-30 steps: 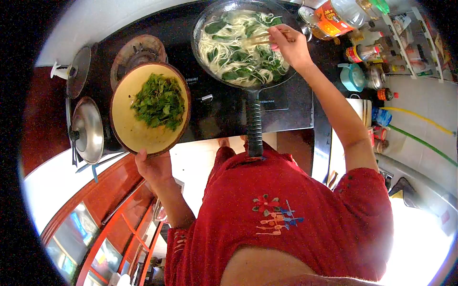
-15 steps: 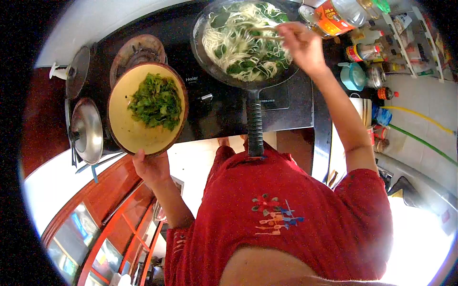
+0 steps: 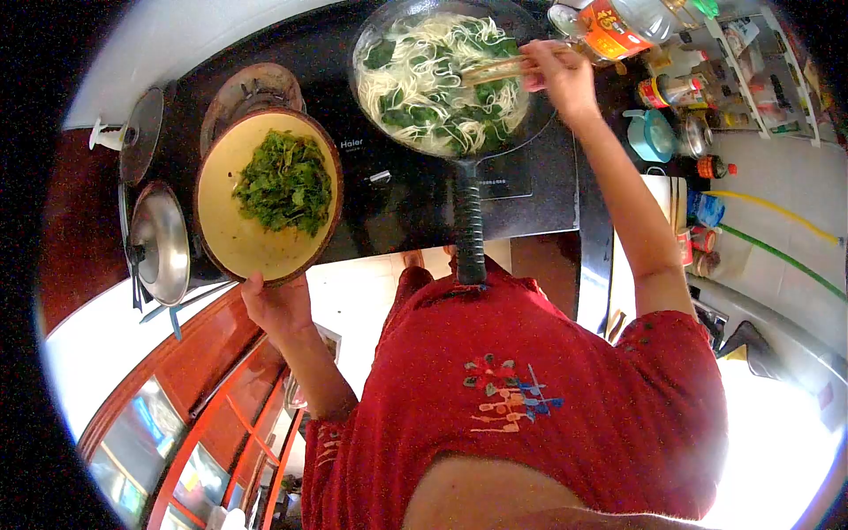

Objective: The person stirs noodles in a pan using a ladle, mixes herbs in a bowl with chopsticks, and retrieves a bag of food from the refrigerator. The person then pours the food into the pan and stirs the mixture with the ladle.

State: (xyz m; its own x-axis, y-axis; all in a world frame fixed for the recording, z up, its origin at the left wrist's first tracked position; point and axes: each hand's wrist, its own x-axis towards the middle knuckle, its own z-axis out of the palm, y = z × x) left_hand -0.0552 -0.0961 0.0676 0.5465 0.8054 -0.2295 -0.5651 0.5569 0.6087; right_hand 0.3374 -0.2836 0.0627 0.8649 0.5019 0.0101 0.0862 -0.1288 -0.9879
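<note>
A yellow bowl (image 3: 243,243) with a dark rim is gripped at its lower edge by my left hand (image 3: 281,307), with the fingers partly hidden beneath it. Chopped green leaves (image 3: 287,184) lie in the bowl. Closed around a pair of chopsticks (image 3: 499,69), my right hand (image 3: 561,78) is over the right side of the wok (image 3: 541,106). The chopstick tips are among pale noodles (image 3: 424,53) and dark green leaves in the wok. The wok's black ribbed handle (image 3: 469,221) points toward my body.
The wok stands on a black stove (image 3: 389,203); a second burner (image 3: 252,93) is behind the bowl. Pan lids (image 3: 163,243) hang at the left. To the right are a large bottle with an orange label (image 3: 609,31), a turquoise container (image 3: 652,141) and several seasoning bottles.
My right hand has moved right and slightly down with the chopsticks, and the noodles have shifted in the wok. The bowl in my left hand has moved slightly left.
</note>
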